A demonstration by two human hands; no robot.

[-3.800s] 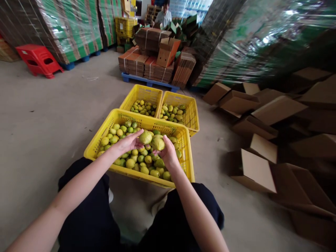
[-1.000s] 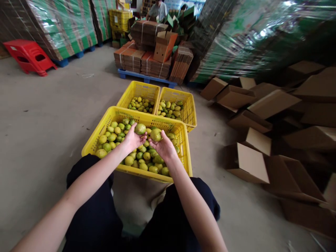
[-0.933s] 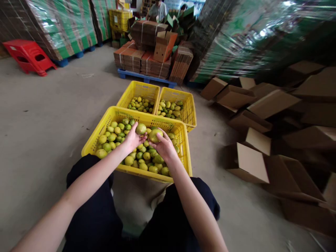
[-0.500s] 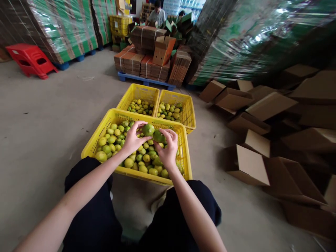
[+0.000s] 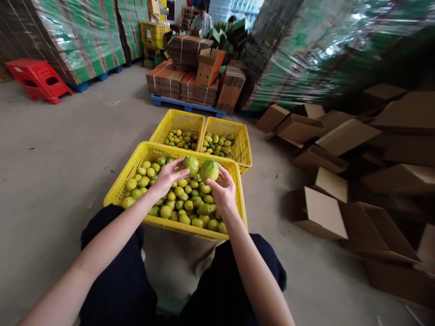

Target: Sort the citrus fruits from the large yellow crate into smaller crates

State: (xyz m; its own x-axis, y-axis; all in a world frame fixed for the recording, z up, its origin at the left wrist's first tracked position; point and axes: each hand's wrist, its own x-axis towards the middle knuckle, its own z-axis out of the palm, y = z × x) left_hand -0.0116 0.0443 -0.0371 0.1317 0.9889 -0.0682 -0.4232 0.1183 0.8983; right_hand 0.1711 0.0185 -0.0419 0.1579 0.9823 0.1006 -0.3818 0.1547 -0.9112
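Note:
My left hand (image 5: 169, 177) grips a green lemon (image 5: 191, 166) between thumb and fingers. Close beside it, my right hand (image 5: 223, 189) has its fingers around another yellow-green lemon (image 5: 209, 170). Both fruits are held up above a large yellow plastic crate (image 5: 113, 194), which stands in front of my knees. Many yellow and green lemons (image 5: 166, 211) lie loose inside that crate. The palms face inward, and the fingers behind the two held lemons are partly hidden.
Two yellow crates (image 5: 249, 149) with lemons stand just beyond. Open cardboard boxes (image 5: 324, 213) pile up on the right. Flattened cartons (image 5: 199, 90) rest on a blue pallet (image 5: 185, 105); a person (image 5: 203, 21) is behind them. A red stool (image 5: 39, 80) stands at left.
Both lemons have been turned in my fingers; the right one now shows a lighter yellow-green side. My left hand has shifted slightly left, and the right hand has opened outward a little.

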